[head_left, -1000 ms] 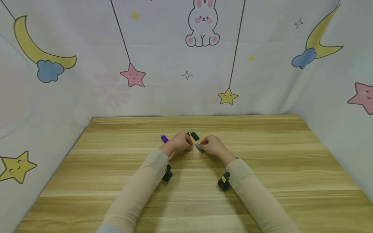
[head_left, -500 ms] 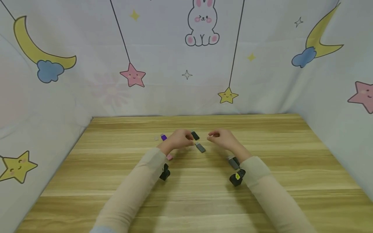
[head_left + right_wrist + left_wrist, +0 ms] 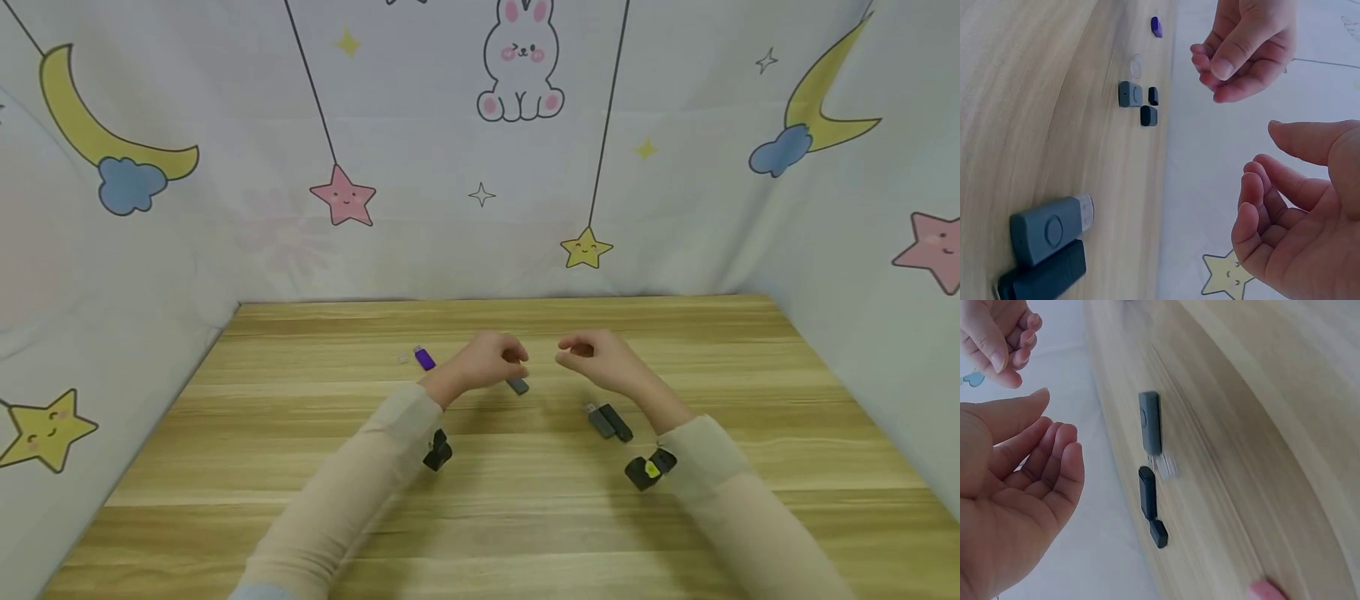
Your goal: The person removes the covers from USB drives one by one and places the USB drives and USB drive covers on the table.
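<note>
My left hand (image 3: 491,362) hovers above the middle of the table, loosely curled and holding nothing. Partly behind it in the head view lies a grey USB stick (image 3: 518,386); the left wrist view shows this grey stick (image 3: 1150,423) beside a clear cap (image 3: 1167,465). Farther along are a black USB stick (image 3: 1147,494) and its small black cap (image 3: 1159,533). Opposite, my right hand (image 3: 603,360) also hangs in the air, fingers relaxed, nothing between them. Below it, another grey USB stick (image 3: 600,422) and a black one (image 3: 617,422) lie side by side.
To the left lie a purple USB stick (image 3: 424,358) and a clear cap (image 3: 403,357). A pink piece (image 3: 1266,590) shows at the left wrist view's lower edge. Behind the wooden table (image 3: 480,517) hangs a printed cloth (image 3: 420,250).
My right hand has let go of the middle grey USB stick and moved right, uncovering the pair below it. My left hand has shifted slightly right and now hides part of that stick.
</note>
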Demonstrator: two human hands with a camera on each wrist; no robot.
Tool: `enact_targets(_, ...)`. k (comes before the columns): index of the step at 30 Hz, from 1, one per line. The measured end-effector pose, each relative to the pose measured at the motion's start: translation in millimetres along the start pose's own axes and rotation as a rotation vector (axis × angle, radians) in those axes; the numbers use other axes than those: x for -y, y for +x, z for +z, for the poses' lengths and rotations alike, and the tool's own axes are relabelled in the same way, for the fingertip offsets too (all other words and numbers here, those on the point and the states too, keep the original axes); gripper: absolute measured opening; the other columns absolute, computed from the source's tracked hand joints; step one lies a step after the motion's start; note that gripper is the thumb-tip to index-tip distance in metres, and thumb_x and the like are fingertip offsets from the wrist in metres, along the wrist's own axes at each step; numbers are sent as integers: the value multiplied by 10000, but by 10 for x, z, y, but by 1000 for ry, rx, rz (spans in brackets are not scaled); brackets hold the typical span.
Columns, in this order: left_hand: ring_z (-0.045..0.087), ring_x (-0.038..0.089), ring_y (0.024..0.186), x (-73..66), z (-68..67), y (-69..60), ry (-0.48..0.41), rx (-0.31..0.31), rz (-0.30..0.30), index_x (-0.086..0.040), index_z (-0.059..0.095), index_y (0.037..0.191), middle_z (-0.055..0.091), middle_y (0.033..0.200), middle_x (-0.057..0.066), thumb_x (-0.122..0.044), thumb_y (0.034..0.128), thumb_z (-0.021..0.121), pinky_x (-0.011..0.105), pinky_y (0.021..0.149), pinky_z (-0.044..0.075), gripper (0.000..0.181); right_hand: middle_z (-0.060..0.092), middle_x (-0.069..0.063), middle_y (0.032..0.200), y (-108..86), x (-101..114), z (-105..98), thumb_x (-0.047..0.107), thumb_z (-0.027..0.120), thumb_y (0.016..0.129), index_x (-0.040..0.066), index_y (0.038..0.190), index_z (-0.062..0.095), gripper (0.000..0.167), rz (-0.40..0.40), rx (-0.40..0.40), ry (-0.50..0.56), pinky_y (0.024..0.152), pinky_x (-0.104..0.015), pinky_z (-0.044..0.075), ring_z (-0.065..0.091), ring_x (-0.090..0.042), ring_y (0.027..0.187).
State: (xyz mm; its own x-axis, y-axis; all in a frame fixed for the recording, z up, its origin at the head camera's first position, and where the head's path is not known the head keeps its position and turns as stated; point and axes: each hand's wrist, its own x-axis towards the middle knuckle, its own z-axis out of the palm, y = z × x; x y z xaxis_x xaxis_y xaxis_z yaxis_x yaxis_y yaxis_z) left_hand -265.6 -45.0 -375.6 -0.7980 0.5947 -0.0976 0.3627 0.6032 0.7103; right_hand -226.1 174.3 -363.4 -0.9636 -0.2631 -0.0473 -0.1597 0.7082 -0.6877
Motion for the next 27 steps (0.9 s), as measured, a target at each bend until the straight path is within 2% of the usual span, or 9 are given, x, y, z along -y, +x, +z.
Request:
enact_targets(6, 627, 179, 912, -98, 94, 37, -41, 10, 45, 12, 654, 1159, 679, 1027, 84, -131, 929, 643, 300, 783, 518, 272, 644, -120, 1015, -141, -1, -68, 227, 602, 960, -14, 1185, 631, 332, -84, -20, -28, 775, -375, 493, 581, -224, 898)
enact_targets(10, 622, 176, 910, -156, 159, 59, -57, 20, 66, 15, 646, 1171, 675, 1037, 86, -127, 935, 635, 289, 773, 512, 275, 641, -111, 983, -240, -8, -102, 209, 609, 955, -34, 1169, 633, 325, -113, -24, -34, 752, -353, 488, 579, -209, 870)
enact_targets(14, 627, 185, 928, -198, 220, 94, -73, 30, 77, 11, 644, 1173, 677, 1058, 94, -119, 935, 635, 287, 769, 515, 272, 642, -101, 969, -341, -40, -129, 209, 613, 953, -37, 1168, 633, 327, -98, -32, -36, 743, -336, 489, 581, -202, 864)
enact_targets(20, 634, 201, 969, -250, 299, 152, -42, 29, 116, 14, 658, 1158, 688, 1064, 103, -105, 920, 653, 281, 809, 516, 266, 651, -102, 965, -452, -130, -155, 199, 616, 951, -54, 1165, 630, 332, -74, -48, -39, 740, -338, 490, 589, -207, 862)
enact_targets(27, 636, 192, 933, -289, 399, 202, -28, 40, 154, 29, 670, 1126, 694, 1030, 109, -87, 903, 669, 269, 801, 512, 252, 647, -81, 942, -530, -263, -111, 210, 627, 945, -59, 1167, 630, 348, -36, -30, -24, 701, -300, 496, 582, -181, 841)
